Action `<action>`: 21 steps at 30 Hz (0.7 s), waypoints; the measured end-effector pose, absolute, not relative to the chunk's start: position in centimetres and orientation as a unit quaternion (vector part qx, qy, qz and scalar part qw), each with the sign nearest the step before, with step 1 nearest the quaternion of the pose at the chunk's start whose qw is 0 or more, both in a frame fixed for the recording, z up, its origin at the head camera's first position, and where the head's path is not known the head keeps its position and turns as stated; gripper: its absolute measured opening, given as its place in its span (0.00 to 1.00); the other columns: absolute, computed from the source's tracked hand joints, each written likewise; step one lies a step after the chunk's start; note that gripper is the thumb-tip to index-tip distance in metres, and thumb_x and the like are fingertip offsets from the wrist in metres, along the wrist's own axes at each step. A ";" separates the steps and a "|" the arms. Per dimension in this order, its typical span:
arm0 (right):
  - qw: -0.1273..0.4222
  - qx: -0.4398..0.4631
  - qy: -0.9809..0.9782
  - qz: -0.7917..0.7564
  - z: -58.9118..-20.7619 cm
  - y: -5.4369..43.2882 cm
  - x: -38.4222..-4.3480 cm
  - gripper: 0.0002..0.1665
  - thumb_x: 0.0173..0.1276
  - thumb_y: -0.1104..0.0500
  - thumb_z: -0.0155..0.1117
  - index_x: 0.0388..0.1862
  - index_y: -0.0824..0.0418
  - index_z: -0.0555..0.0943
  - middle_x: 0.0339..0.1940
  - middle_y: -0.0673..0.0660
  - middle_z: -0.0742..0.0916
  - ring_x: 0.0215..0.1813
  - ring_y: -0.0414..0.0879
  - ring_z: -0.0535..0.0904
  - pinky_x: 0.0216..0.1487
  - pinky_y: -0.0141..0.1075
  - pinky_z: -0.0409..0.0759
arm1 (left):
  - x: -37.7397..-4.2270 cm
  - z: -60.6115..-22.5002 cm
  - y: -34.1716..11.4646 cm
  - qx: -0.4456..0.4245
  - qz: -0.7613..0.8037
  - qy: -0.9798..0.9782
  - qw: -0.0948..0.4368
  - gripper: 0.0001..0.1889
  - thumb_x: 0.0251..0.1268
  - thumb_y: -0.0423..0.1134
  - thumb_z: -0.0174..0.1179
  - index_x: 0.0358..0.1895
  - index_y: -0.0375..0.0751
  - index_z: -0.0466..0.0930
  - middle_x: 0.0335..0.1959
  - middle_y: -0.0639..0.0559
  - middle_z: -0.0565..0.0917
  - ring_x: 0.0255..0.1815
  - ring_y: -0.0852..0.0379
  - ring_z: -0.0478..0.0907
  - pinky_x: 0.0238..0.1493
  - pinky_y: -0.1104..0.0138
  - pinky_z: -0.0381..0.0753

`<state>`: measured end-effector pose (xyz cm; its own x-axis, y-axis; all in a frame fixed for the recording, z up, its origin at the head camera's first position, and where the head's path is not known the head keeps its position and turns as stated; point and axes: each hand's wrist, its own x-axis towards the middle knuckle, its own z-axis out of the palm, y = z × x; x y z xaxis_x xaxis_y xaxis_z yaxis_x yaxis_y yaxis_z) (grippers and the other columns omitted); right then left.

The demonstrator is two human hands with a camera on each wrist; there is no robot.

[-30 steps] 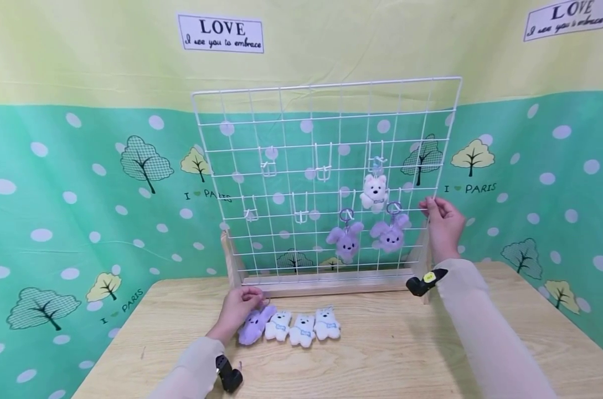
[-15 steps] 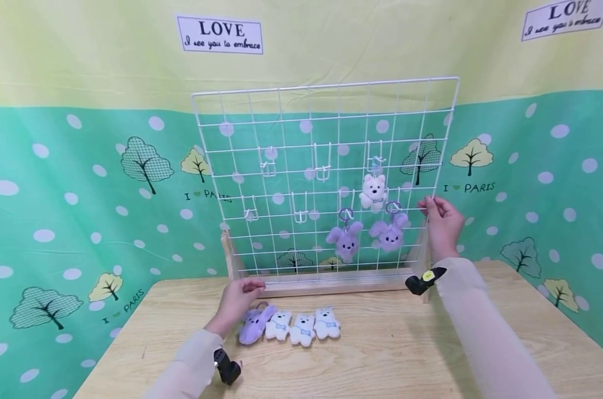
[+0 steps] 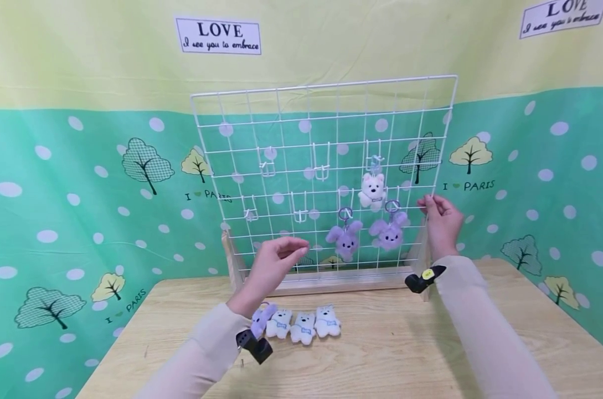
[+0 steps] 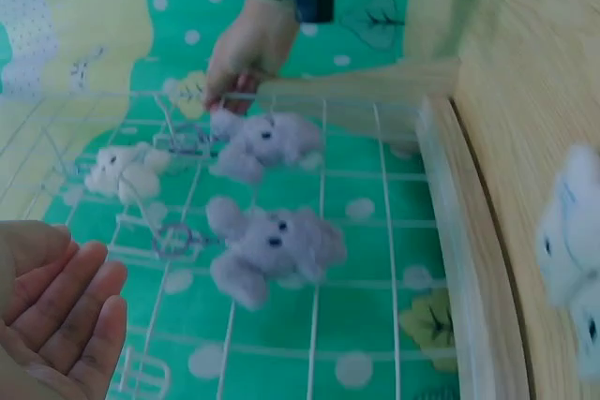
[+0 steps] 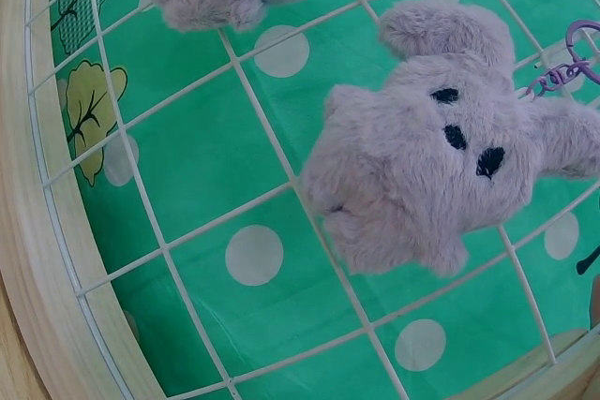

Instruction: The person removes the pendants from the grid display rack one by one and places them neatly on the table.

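My left hand (image 3: 276, 263) hovers before the lower middle of a white wire grid panel (image 3: 326, 85), its fingers loosely bent with nothing between them. My right hand (image 3: 443, 221) pinches the panel's right edge. Close to the left hand hangs a purple plush bunny keychain (image 3: 348, 243), by its ring on a hook. A second purple bunny keychain (image 3: 392, 235) hangs to its right, with a white bear keychain (image 3: 372, 188) above. On the table, a partly hidden purple bunny keychain (image 3: 259, 321) lies left of three white bears (image 3: 303, 328).
Bare white hooks, among them an upper-left hook (image 3: 268, 169) and a lower-middle hook (image 3: 300, 216), are on the panel. Its wooden base (image 3: 331, 284) stands at the back of the wooden table (image 3: 371, 354). A patterned green and yellow cloth (image 3: 82, 166) hangs behind.
My left hand has left the ring of the purple bunny lying on the table and risen rightward to the panel. The right hand keeps its hold on the edge.
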<state>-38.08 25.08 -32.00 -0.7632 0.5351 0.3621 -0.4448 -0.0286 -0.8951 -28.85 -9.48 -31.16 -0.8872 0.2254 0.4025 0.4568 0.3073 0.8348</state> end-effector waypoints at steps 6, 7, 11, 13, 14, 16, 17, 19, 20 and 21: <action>0.336 -0.043 -0.615 0.712 -31.6 24.8 -37.5 0.22 0.64 0.52 0.62 0.52 0.64 0.78 0.42 0.53 0.86 0.45 0.38 0.82 0.52 0.26 0.77 | -29.5 -30.5 -5.9 -0.201 -0.593 -0.773 0.100 0.11 0.64 0.35 0.60 0.48 0.37 0.81 0.45 0.44 0.84 0.45 0.53 0.81 0.48 0.66 0.80; 0.335 -0.044 -0.616 0.712 -31.6 24.8 -37.4 0.21 0.65 0.52 0.62 0.52 0.64 0.78 0.40 0.51 0.87 0.44 0.38 0.82 0.52 0.26 0.77 | -29.9 -30.8 -5.2 -0.195 -0.604 -0.766 0.102 0.12 0.64 0.34 0.60 0.49 0.35 0.80 0.45 0.42 0.84 0.45 0.53 0.81 0.48 0.66 0.80; 0.334 -0.047 -0.620 0.708 -31.4 24.7 -36.9 0.19 0.65 0.53 0.61 0.51 0.63 0.79 0.39 0.50 0.87 0.43 0.37 0.82 0.52 0.26 0.77 | -31.3 -31.7 -2.8 -0.161 -0.638 -0.746 0.106 0.13 0.63 0.32 0.60 0.50 0.33 0.79 0.46 0.41 0.83 0.46 0.54 0.80 0.48 0.68 0.80; 0.334 -0.044 -0.617 0.711 -31.4 24.7 -36.9 0.19 0.65 0.54 0.61 0.50 0.63 0.79 0.39 0.51 0.87 0.43 0.38 0.82 0.52 0.26 0.77 | -32.1 -32.1 -2.0 -0.143 -0.645 -0.742 0.119 0.14 0.62 0.33 0.60 0.50 0.33 0.78 0.45 0.44 0.84 0.45 0.54 0.80 0.47 0.68 0.80; 0.335 -0.042 -0.616 0.711 -31.4 24.6 -37.0 0.19 0.65 0.54 0.61 0.50 0.63 0.79 0.40 0.51 0.87 0.44 0.38 0.82 0.52 0.26 0.77 | -32.5 -32.1 -1.6 -0.133 -0.646 -0.741 0.125 0.13 0.62 0.33 0.60 0.50 0.34 0.78 0.45 0.45 0.84 0.45 0.55 0.80 0.47 0.68 0.80; 0.336 -0.039 -0.616 0.712 -31.6 24.7 -37.2 0.20 0.65 0.53 0.61 0.51 0.64 0.79 0.40 0.51 0.87 0.44 0.38 0.82 0.52 0.26 0.77 | -33.2 -32.1 -1.0 -0.119 -0.646 -0.741 0.143 0.13 0.62 0.33 0.60 0.49 0.36 0.79 0.44 0.47 0.84 0.43 0.55 0.80 0.46 0.69 0.80; 0.337 -0.038 -0.614 0.713 -31.7 24.7 -37.3 0.21 0.65 0.53 0.61 0.52 0.65 0.78 0.40 0.52 0.87 0.44 0.38 0.82 0.52 0.26 0.77 | -33.6 -32.1 -0.8 -0.114 -0.644 -0.741 0.153 0.12 0.62 0.34 0.60 0.49 0.36 0.79 0.43 0.47 0.84 0.43 0.56 0.80 0.45 0.69 0.80; 0.339 -0.036 -0.612 0.714 -31.7 24.8 -37.5 0.22 0.65 0.53 0.61 0.52 0.67 0.77 0.42 0.54 0.87 0.45 0.38 0.82 0.52 0.26 0.77 | -34.2 -31.9 -0.3 -0.104 -0.639 -0.743 0.172 0.11 0.62 0.34 0.60 0.47 0.38 0.80 0.42 0.49 0.84 0.41 0.57 0.80 0.43 0.70 0.81; 0.341 -0.035 -0.613 0.712 -31.7 24.8 -37.6 0.23 0.65 0.53 0.61 0.53 0.67 0.77 0.42 0.54 0.86 0.45 0.38 0.82 0.52 0.26 0.77 | -34.5 -31.8 -0.1 -0.101 -0.635 -0.744 0.182 0.10 0.62 0.34 0.60 0.46 0.38 0.81 0.41 0.49 0.84 0.40 0.57 0.80 0.42 0.69 0.81; 0.341 -0.035 -0.613 0.712 -31.7 24.8 -37.6 0.23 0.65 0.53 0.61 0.53 0.67 0.77 0.43 0.55 0.86 0.45 0.39 0.82 0.52 0.26 0.77 | -34.7 -31.7 0.1 -0.099 -0.628 -0.747 0.194 0.09 0.62 0.35 0.61 0.45 0.38 0.81 0.40 0.49 0.85 0.39 0.57 0.80 0.41 0.70 0.81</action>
<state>-37.56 24.77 -31.71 -0.7650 0.5282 0.3685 -0.4425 -0.0153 -0.8966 -34.72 0.10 -31.66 -0.9052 -0.0954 0.4142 0.3917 0.1909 0.9001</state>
